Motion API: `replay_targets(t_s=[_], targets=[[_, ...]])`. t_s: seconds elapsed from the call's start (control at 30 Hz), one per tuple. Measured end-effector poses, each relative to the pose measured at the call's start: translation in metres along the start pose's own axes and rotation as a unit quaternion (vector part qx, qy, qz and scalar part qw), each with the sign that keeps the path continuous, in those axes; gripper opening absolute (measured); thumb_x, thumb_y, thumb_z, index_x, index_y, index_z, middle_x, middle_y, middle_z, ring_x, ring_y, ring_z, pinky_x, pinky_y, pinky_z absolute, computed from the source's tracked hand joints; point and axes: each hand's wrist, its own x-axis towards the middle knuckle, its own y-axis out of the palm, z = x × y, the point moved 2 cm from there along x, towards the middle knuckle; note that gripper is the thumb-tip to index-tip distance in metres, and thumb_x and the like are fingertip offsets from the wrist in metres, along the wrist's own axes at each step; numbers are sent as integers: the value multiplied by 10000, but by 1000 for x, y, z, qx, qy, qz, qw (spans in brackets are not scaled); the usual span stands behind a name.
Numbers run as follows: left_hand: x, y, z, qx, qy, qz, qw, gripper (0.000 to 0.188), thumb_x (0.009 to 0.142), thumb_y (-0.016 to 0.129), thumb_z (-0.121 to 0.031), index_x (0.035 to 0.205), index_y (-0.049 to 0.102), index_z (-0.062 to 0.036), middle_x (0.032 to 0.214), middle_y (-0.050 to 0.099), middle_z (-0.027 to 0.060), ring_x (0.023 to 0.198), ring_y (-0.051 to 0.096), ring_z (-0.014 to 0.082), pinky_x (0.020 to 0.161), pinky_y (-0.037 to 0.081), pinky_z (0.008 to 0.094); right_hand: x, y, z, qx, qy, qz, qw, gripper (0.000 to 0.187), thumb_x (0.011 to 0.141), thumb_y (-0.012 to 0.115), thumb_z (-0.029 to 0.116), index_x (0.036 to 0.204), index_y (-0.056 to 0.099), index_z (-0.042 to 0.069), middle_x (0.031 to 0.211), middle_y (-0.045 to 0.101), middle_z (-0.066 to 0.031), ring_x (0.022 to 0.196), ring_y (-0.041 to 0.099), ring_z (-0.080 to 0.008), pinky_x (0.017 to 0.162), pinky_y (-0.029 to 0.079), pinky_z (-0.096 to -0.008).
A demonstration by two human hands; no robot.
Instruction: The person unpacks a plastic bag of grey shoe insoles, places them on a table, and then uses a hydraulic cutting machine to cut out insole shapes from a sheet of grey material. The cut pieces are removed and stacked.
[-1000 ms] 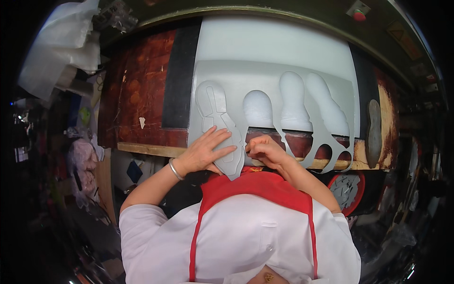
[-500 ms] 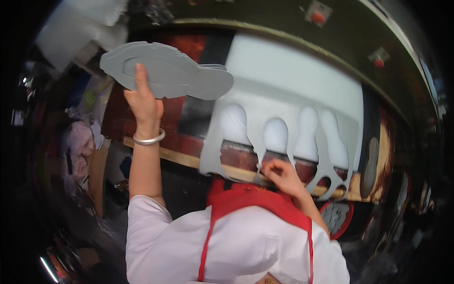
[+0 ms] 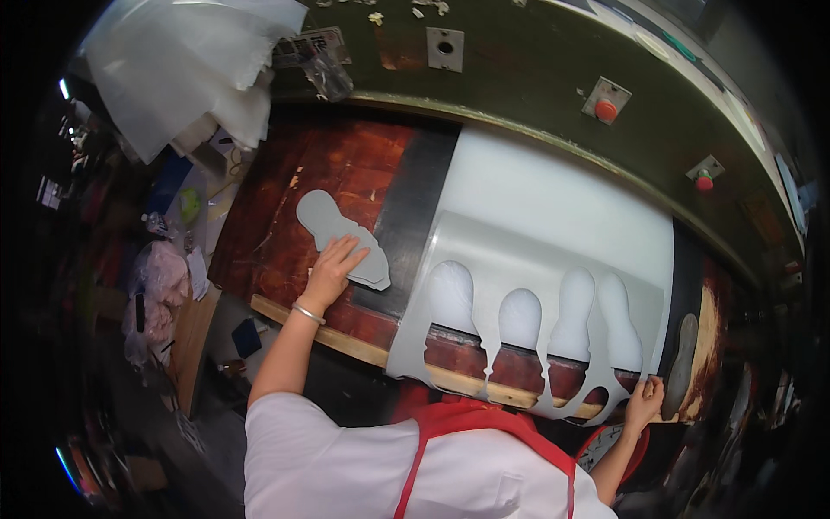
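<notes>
A small stack of grey shoe-sole cutouts [image 3: 322, 216] lies on the brown tabletop at the left. My left hand [image 3: 333, 272] rests over its nearer end, fingers stretched flat on top. At the right front, my right hand [image 3: 646, 400] pinches the edge of a grey sheet [image 3: 510, 246]. Several sole-shaped holes are cut through that sheet, leaving thin strips between them. Its near part hangs over the table's front edge. White surface and brown wood show through the holes.
The sheet lies partly on a white board [image 3: 553, 186]. A grey sole-shaped piece [image 3: 682, 368] is at the right. Behind stands a dark green machine beam [image 3: 519, 78] with a red button [image 3: 605, 111]. Clear plastic sheeting [image 3: 186, 65] hangs at the far left. A red-rimmed container [image 3: 638, 454] sits below the edge.
My left hand has brought the sole cutouts down from the air onto the tabletop. My right hand has moved from the sheet's middle strips to its right front corner. The view has shifted.
</notes>
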Motion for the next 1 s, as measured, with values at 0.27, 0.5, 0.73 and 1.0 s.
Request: replay_targets(t_s=[0.27,0.5,0.73,1.0], targets=[[-51,-4,-124,-258,-340,116,897,553,767,647,-48,1301,503,-69,1272,489,223,1163,470,396,1003,369,458,14,3,-47,176,334,73,923,385,892,645,190,1203,521,0,1087,604,-114,917,593,-158,671,528,-272],[-23,14,-162,-294,-375,-50,878,402,924,541,-93,1293,487,55,1229,575,198,1064,567,259,956,426,335,-7,-73,27,206,311,167,913,222,870,664,232,1001,680,53,805,644,-2,722,579,-68,616,479,-244],[145,19,-289,-314,-33,104,943,487,936,582,-308,1222,552,85,1178,597,265,1068,590,337,937,456,378,-133,-160,44,317,351,-164,866,185,907,604,167,1001,624,9,669,557,5,508,438,-39,462,358,-231],[134,64,-495,-504,284,251,776,477,943,571,-295,1237,542,80,1206,587,246,1079,577,309,948,447,377,-394,-158,110,246,476,-511,672,203,931,568,189,817,601,23,604,571,-16,464,450,-49,428,345,-219]])
